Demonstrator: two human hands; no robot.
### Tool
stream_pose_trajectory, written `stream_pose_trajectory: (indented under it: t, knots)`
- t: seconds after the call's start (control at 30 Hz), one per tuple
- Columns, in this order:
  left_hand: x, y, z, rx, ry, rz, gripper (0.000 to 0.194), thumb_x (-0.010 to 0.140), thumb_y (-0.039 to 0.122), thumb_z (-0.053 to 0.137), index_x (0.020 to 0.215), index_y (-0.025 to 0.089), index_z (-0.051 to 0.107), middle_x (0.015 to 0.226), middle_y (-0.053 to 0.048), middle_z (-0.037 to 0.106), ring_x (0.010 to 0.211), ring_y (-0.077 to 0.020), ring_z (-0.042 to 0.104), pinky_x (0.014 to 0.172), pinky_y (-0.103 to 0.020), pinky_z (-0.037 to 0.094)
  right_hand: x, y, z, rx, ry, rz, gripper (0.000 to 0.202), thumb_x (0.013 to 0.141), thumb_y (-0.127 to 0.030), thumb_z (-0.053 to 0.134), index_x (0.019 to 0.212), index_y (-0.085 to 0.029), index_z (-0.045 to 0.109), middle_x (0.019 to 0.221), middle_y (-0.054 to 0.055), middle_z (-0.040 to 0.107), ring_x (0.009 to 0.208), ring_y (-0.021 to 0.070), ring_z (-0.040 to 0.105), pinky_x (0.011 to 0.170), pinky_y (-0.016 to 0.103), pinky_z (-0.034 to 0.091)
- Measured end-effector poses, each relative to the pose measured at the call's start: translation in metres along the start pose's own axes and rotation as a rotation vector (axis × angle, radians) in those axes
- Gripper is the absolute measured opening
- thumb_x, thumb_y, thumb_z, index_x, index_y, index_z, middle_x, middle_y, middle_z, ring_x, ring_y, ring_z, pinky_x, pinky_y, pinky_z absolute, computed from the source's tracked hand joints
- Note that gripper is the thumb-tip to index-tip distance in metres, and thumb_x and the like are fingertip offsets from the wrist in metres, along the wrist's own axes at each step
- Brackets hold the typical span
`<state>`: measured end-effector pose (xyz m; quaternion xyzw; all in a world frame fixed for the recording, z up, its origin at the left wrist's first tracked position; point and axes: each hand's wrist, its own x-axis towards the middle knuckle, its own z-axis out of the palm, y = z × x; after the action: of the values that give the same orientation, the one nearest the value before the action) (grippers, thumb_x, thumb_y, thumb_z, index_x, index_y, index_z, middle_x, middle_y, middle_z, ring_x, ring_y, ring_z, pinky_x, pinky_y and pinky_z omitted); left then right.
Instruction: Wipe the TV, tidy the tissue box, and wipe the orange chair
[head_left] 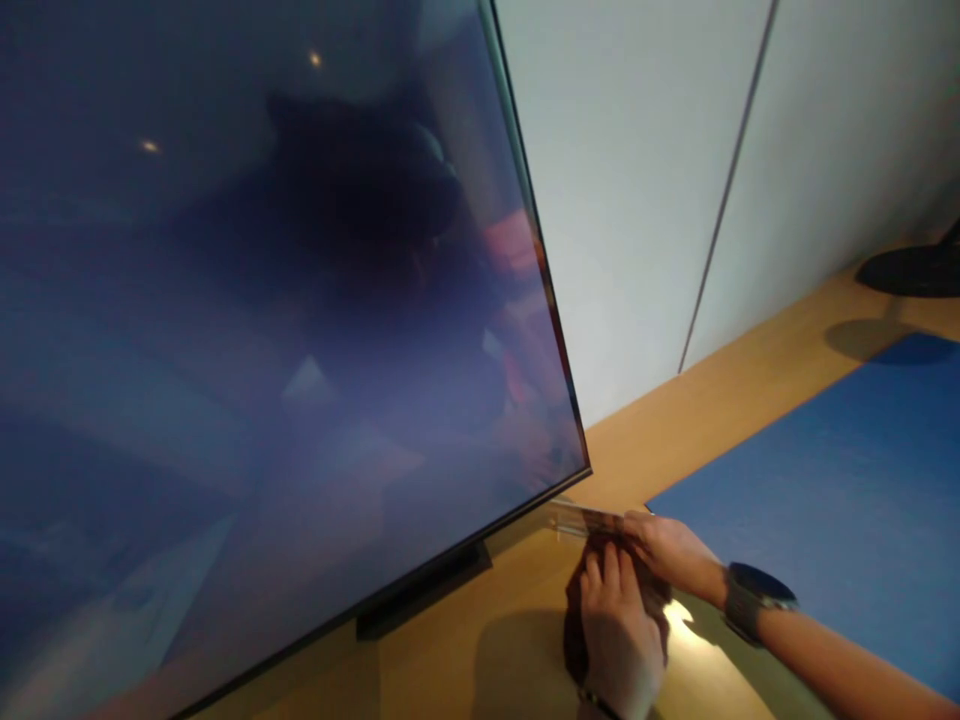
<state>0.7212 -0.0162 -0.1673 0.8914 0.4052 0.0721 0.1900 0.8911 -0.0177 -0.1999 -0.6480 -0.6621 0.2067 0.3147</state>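
Observation:
A thin, clear plastic piece [583, 519] lies low over the wooden tabletop by the lower right corner of a large screen [375, 400]. My right hand [671, 550], with a dark watch on its wrist, has its fingers closed at the near end of this piece. Just below it is my left hand [619, 620], back upward, with its fingers stretched forward over a dark patch. Whether that patch is a shadow or an object, I cannot tell. The fingertips of both hands are partly hidden.
The screen stands on a black foot [424, 590] on the wooden table [450, 650]. At right lies a blue mat [840, 480], with a round black base [911, 270] behind it. A white panelled wall [637, 180] rises along the table's back edge.

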Motion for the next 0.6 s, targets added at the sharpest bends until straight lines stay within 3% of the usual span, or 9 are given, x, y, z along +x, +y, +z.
stream_pose_trajectory:
  t: [0.13, 0.3, 0.4, 0.47, 0.53, 0.6]
  knots:
    - [-0.005, -0.004, -0.01, -0.046, -0.029, -0.094, 0.077, 0.074, 0.02, 0.056, 0.147, 0.012, 0.035, 0.157, -0.01, 0.035, 0.143, -0.0355, 0.028, 0.124, -0.052, 0.02, 0.009, -0.012, 0.003, 0.052, -0.006, -0.006, 0.04, 0.09, -0.021, 0.033, 0.116, -0.023, 0.063, 0.099, 0.007, 0.062, 0.088, 0.0205, 0.061, 0.079, 0.032, 0.048]
    - [0.002, -0.002, -0.014, -0.041, -0.001, -0.13, 0.075, 0.077, 0.026, 0.055, 0.148, 0.015, 0.033, 0.156, -0.009, 0.037, 0.142, -0.032, 0.03, 0.124, -0.048, 0.018, 0.027, -0.019, 0.012, 0.068, 0.01, 0.031, 0.039, 0.097, -0.034, 0.03, 0.094, -0.018, 0.066, 0.096, 0.01, 0.063, 0.087, 0.0239, 0.062, 0.077, 0.035, 0.049]
    - [-0.001, -0.013, -0.016, 0.005, 0.044, -0.196, 0.075, 0.077, 0.022, 0.052, 0.149, 0.017, 0.032, 0.158, -0.006, 0.033, 0.145, -0.0295, 0.027, 0.125, -0.046, 0.019, 0.046, -0.013, 0.016, 0.059, -0.006, 0.017, 0.036, 0.097, -0.029, 0.033, 0.088, -0.016, 0.066, 0.088, 0.011, 0.064, 0.084, 0.025, 0.062, 0.076, 0.035, 0.05]
    - [-0.018, -0.031, -0.018, 0.061, 0.071, -0.263, 0.079, 0.074, 0.016, 0.051, 0.15, 0.018, 0.03, 0.16, -0.004, 0.029, 0.147, -0.0291, 0.024, 0.124, -0.047, 0.02, 0.063, -0.009, 0.016, 0.071, -0.019, -0.011, 0.027, 0.095, -0.023, 0.042, 0.084, -0.015, 0.065, 0.084, 0.01, 0.064, 0.082, 0.0235, 0.062, 0.079, 0.036, 0.051]
    - [-0.048, -0.056, -0.02, 0.131, 0.101, -0.333, 0.083, 0.069, 0.012, 0.053, 0.149, 0.018, 0.033, 0.16, -0.003, 0.029, 0.147, -0.0311, 0.025, 0.123, -0.048, 0.026, 0.082, -0.008, 0.013, 0.111, -0.003, -0.043, 0.016, 0.094, -0.02, 0.052, 0.089, -0.014, 0.066, 0.091, 0.008, 0.064, 0.088, 0.0217, 0.061, 0.087, 0.039, 0.051]
    - [-0.087, -0.085, -0.023, 0.194, 0.146, -0.396, 0.074, 0.067, 0.011, 0.056, 0.14, 0.018, 0.049, 0.152, -0.006, 0.042, 0.14, -0.0334, 0.039, 0.119, -0.047, 0.035, 0.098, -0.011, 0.009, 0.177, 0.053, -0.065, 0.017, 0.096, -0.028, 0.06, 0.102, -0.013, 0.064, 0.104, 0.008, 0.063, 0.097, 0.0211, 0.059, 0.091, 0.042, 0.051]
